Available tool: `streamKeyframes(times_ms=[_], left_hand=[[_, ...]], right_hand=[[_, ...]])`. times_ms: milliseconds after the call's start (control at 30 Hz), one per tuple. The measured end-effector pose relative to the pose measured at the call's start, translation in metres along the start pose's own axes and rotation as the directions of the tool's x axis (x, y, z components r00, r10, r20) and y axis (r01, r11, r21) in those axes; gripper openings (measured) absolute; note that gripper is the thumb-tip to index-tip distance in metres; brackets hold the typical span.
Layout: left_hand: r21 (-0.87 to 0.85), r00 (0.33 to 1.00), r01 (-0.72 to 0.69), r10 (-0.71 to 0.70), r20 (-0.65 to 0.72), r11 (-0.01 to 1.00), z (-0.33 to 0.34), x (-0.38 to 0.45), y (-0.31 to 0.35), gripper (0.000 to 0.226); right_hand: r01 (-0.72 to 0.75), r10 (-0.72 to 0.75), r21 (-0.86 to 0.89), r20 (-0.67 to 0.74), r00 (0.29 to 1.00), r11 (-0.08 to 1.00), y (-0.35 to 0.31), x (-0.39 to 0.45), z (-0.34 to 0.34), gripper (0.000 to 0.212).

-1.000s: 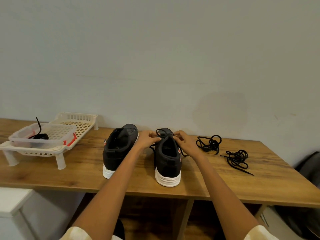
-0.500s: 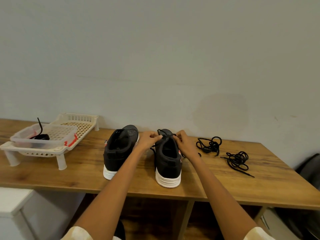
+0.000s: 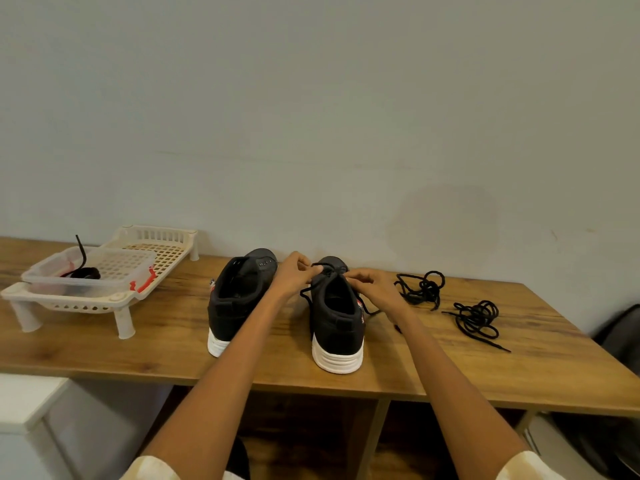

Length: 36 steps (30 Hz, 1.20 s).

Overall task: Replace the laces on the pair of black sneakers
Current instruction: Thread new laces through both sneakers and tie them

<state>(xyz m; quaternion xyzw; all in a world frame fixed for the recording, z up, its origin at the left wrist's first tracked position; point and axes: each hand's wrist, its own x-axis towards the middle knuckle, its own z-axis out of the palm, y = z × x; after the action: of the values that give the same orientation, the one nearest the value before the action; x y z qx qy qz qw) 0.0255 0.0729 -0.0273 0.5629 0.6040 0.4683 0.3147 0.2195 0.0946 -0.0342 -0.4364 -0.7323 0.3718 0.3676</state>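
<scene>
Two bare forearms are reaching forward from the bottom of the view over a wooden tabletop [image 3: 166, 344], with pale sleeves just showing at the lower edge. A pair of black sneakers with white soles is standing on it, heels toward the viewer. The right sneaker [image 3: 336, 317] is sitting between the two hands. The left hand [image 3: 294, 277] is curling its fingers in a grip on a black lace [image 3: 320, 266] at the top of the tongue, and the right hand [image 3: 375, 289] is pinching the same lace on the other side; a loose end is trailing down beside the shoe. Whether this lace is going in or coming out cannot be told. The left sneaker [image 3: 239, 296] is standing just beside it, untouched, and appears to be showing no lace, though its eyelets are too small to judge. To the right, well apart from the shoes, two loose bundles of black lace [image 3: 420, 289] [image 3: 476, 318] are lying on the wood. Farther left, a white plastic rack [image 3: 114, 299] is carrying a clear tub [image 3: 114, 282] with another dark lace [image 3: 81, 271] inside. Judging by this, the work is looking partly done, with at least one shoe waiting
</scene>
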Motion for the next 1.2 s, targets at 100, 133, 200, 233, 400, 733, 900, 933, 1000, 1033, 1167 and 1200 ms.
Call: streamKeyframes(times_ms=[100, 133, 200, 233, 400, 733, 900, 933, 1000, 1033, 1167, 1200], left_hand=[[0.043, 0.995, -0.035, 0.031, 0.099, 0.998, -0.002, -0.002, 0.002, 0.010], [0.057, 0.993, -0.037, 0.030, 0.112, 0.998, -0.002, -0.002, 0.003, 0.009], [0.057, 0.994, -0.031, 0.025, 0.107, 0.998, -0.001, -0.003, 0.004, 0.011], [0.053, 0.995, -0.028, 0.023, 0.098, 0.998, -0.001, -0.003, 0.004, 0.011], [0.036, 0.999, 0.013, -0.014, 0.031, 0.999, -0.002, -0.001, 0.001, 0.029], [0.062, 0.998, 0.008, -0.012, 0.065, 0.998, -0.002, 0.002, -0.001, 0.023], [0.079, 0.994, -0.029, 0.020, 0.104, 0.996, -0.003, 0.001, -0.001, 0.011], [0.088, 0.994, -0.034, 0.024, 0.110, 0.995, -0.003, 0.002, -0.002, 0.012], [0.098, 0.992, -0.042, 0.030, 0.120, 0.994, -0.004, 0.002, -0.002, 0.014], [0.094, 0.992, -0.043, 0.032, 0.120, 0.995, -0.004, 0.001, -0.001, 0.015], [0.097, 0.993, -0.040, 0.029, 0.114, 0.994, -0.004, 0.000, 0.002, 0.015], [0.100, 0.994, -0.035, 0.024, 0.108, 0.994, -0.004, 0.000, 0.002, 0.014]], right_hand=[[0.000, -0.002, -0.045, -0.043, 0.999, 0.999, 0.000, 0.005, 0.006, 0.010], [-0.010, 0.006, -0.074, -0.052, 0.999, 0.997, 0.000, 0.006, 0.007, 0.012], [-0.034, 0.030, -0.049, -0.083, 0.996, 0.998, 0.000, 0.006, 0.007, 0.019], [-0.046, 0.049, 0.027, -0.100, 0.994, 0.999, 0.001, 0.006, 0.008, 0.022], [-0.037, 0.047, 0.166, -0.057, 0.997, 0.985, 0.002, -0.003, 0.005, 0.019], [-0.165, 0.196, 0.404, -0.038, 0.980, 0.900, 0.002, -0.006, 0.002, 0.017], [-0.151, 0.169, 0.383, -0.015, 0.985, 0.912, 0.012, -0.010, 0.002, 0.026], [-0.146, 0.151, 0.294, 0.007, 0.989, 0.945, 0.011, -0.013, 0.001, 0.027], [-0.133, 0.133, 0.160, 0.013, 0.991, 0.978, 0.009, -0.014, 0.001, 0.018], [-0.124, 0.125, 0.145, -0.001, 0.992, 0.982, 0.007, -0.013, 0.001, 0.014], [-0.091, 0.097, 0.146, -0.035, 0.995, 0.985, -0.001, -0.014, 0.005, 0.009], [-0.094, 0.101, 0.146, -0.041, 0.994, 0.985, -0.002, -0.014, 0.007, 0.009]])
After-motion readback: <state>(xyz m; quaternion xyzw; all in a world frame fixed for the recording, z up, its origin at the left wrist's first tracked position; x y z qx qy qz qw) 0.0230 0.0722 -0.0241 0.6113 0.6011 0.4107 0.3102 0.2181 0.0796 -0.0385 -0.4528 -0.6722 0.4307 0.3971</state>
